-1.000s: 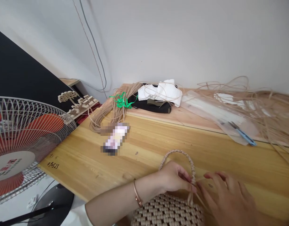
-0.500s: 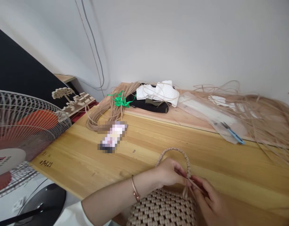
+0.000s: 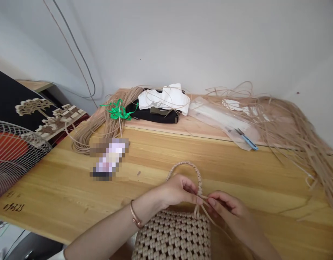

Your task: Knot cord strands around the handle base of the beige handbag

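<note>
A woven beige basket bag (image 3: 173,236) stands at the near edge of the wooden table (image 3: 237,169), its braided handle (image 3: 184,167) arching upward. My left hand (image 3: 177,189), with a bracelet on the wrist, pinches thin rattan strands (image 3: 201,209) at the base of the handle. My right hand (image 3: 227,207) meets it from the right, its fingers closed on the same strands. The loose strand ends hang down over the bag's weave.
A coil of rattan tied with green string (image 3: 116,110) lies at the back left. Behind are a black pouch with white cloth (image 3: 166,104), a clear plastic sleeve with blue snips (image 3: 247,139) and a big heap of loose rattan (image 3: 299,133). A fan (image 3: 12,155) stands left.
The view has swung to the right, so the fan has slid toward the left edge. My right hand has moved in from flat on the table to pinch the strands beside my left hand.
</note>
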Tool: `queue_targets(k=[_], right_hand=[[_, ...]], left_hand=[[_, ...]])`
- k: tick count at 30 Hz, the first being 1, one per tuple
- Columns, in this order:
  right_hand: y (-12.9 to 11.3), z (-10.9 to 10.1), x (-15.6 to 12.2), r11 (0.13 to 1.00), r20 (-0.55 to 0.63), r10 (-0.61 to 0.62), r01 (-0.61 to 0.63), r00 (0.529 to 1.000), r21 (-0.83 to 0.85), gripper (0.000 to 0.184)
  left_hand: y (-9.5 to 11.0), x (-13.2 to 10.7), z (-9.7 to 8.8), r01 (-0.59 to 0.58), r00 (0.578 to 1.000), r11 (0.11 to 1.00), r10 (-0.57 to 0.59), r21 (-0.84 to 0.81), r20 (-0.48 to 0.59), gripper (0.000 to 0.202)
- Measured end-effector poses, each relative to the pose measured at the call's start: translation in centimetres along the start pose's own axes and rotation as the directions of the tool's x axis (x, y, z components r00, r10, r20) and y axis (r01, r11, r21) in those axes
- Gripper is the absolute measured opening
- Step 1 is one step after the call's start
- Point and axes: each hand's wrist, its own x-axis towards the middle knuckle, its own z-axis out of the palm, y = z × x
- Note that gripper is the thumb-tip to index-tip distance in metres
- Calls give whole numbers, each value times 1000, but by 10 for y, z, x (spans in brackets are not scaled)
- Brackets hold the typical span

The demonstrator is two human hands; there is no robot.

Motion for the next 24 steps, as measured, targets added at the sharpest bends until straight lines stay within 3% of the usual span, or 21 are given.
queue_targets(k=[3, 5, 8, 11, 18, 24], right_hand=[[2, -2, 4, 998, 49, 68, -69, 996, 3, 33], [-2, -2, 6, 998, 69, 51, -49, 996, -29, 34], [-11, 0, 7, 966, 1, -52, 51, 999, -254, 35], [-16, 4, 3, 911, -70, -83, 47, 994, -410, 32], [-9, 11, -5, 987, -108, 42, -59, 993, -153, 37], [-18, 6, -14, 952, -188, -33, -26, 982, -305, 35]], left_hand=[[2, -1, 0, 17, 1000, 999, -16, -35, 14, 40], [2, -1, 0, 32, 999, 998, -32, -62, 2, 40], [2, 0, 1, 42, 998, 994, -46, -106, -36, 39], [1, 1, 2, 21, 999, 993, -26, -120, -42, 38], [-1, 1, -1, -5, 999, 996, 2, -90, -33, 36], [-3, 4, -1, -63, 995, 998, 62, -7, -81, 33]])
